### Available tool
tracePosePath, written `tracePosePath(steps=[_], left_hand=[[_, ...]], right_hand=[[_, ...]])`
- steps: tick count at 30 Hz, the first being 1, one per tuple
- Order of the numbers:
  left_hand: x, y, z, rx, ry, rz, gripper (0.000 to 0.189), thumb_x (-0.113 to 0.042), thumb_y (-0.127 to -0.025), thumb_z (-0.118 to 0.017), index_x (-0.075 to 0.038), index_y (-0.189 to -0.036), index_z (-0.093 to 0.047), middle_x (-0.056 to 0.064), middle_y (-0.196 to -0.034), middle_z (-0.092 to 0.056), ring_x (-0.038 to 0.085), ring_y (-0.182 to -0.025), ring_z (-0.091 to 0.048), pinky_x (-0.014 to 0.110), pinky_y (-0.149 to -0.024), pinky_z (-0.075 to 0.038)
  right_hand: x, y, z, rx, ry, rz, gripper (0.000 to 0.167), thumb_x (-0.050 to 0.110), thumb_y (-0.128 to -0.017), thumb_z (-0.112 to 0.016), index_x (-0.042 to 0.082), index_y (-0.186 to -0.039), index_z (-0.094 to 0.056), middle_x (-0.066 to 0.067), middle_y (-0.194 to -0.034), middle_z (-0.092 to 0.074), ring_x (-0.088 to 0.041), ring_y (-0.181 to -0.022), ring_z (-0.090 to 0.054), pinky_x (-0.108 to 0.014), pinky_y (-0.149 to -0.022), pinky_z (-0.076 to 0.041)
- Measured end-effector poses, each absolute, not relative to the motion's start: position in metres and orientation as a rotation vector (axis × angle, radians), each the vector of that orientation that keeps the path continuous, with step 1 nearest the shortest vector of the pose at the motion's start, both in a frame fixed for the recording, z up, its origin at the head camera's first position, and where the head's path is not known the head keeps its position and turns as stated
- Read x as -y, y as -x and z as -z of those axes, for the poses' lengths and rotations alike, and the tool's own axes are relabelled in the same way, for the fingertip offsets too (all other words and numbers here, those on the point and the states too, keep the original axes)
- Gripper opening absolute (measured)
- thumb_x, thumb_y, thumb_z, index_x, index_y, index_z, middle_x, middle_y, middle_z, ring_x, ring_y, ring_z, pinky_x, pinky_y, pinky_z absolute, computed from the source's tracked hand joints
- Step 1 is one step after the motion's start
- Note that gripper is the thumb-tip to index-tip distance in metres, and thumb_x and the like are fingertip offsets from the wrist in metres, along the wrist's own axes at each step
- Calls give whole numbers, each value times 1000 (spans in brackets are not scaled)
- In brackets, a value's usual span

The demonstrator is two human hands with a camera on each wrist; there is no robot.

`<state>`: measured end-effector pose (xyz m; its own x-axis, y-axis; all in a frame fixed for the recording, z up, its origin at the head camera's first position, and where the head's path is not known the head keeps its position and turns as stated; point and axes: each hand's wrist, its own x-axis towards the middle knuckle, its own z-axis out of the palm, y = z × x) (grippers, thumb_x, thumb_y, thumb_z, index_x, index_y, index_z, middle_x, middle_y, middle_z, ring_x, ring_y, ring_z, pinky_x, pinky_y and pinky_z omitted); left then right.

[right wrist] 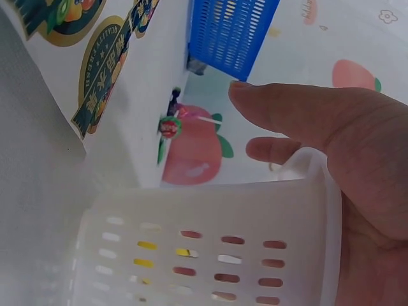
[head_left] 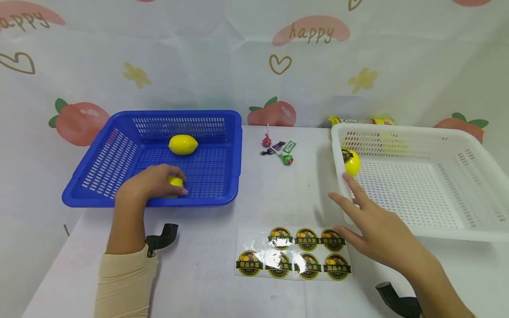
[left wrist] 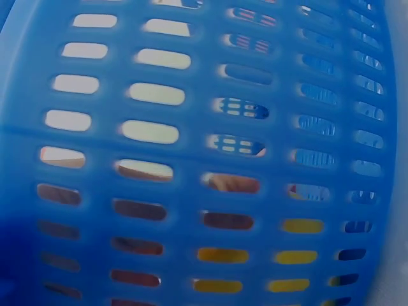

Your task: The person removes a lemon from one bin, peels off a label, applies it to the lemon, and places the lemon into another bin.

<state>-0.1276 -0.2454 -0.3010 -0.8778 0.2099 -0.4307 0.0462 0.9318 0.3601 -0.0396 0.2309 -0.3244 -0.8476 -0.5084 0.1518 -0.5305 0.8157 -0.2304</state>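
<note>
Inside the blue basket (head_left: 232,176), my left hand (head_left: 149,182) reaches over the near rim and grips a lemon (head_left: 175,181), partly hidden by the fingers. A second lemon (head_left: 183,145) lies farther back in that basket. Through the slots of the basket wall (left wrist: 102,146), the left wrist view shows yellow bits of the gripped lemon (left wrist: 222,255). My right hand (head_left: 379,232), fingers spread and holding nothing, hovers at the left rim of the white basket (head_left: 417,130). Just beyond its fingertips, a lemon with a round black-and-gold sticker (head_left: 352,162) sits against the basket's left wall.
A clear sheet of round fruit stickers (head_left: 294,254) lies at the front of the table (head_left: 210,274). Between the baskets are a green lollipop (head_left: 287,159), a pink lollipop (head_left: 266,141) and small wrapped candies (head_left: 277,146). A yellow packet (head_left: 381,121) shows behind the white basket.
</note>
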Motion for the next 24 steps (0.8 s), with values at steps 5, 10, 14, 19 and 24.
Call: tracePosePath(steps=[5, 10, 14, 19, 24], left_hand=[[247, 128, 301, -2675, -236, -506, 44, -29, -90, -76, -6, -126, -64, 15, -102, -62, 36, -93, -53, 51, -79, -47], [246, 127, 298, -2733, -273, -578, 47, -27, -91, -76, -6, -129, -61, 17, -111, -62, 38, -97, -53, 53, -81, -48], [243, 124, 294, -2756, -307, -639, 49, -24, -91, -76, -6, -132, -57, 20, -118, -60, 39, -101, -52, 58, -87, -47], [237, 120, 289, -2770, -313, -705, 46, -19, -91, -75, -8, -132, -57, 20, -125, -57, 39, -108, -50, 61, -95, -44], [233, 117, 284, -2814, -351, -777, 48, -23, -92, -75, -8, -133, -55, 18, -125, -56, 37, -106, -51, 57, -92, -47]], right_hand=[[-231, 40, 325, 2893, -849, -396, 70, 28, -83, -83, 16, -144, -51, -12, -165, -17, -31, -94, -69, -21, -43, -36], [-230, 41, 324, 2898, -854, -383, 70, 28, -83, -83, 17, -145, -51, -13, -165, -17, -27, -85, -69, -21, -43, -36], [-230, 41, 324, 2883, -857, -377, 71, 28, -82, -83, 17, -145, -51, -13, -165, -18, -23, -78, -67, -21, -44, -36], [-231, 40, 325, 2892, -849, -378, 71, 28, -82, -83, 17, -145, -51, -13, -165, -18, -23, -78, -67, -21, -43, -35], [-231, 39, 325, 2904, -843, -384, 70, 28, -83, -83, 17, -145, -51, -13, -165, -18, -25, -83, -68, -21, -43, -34]])
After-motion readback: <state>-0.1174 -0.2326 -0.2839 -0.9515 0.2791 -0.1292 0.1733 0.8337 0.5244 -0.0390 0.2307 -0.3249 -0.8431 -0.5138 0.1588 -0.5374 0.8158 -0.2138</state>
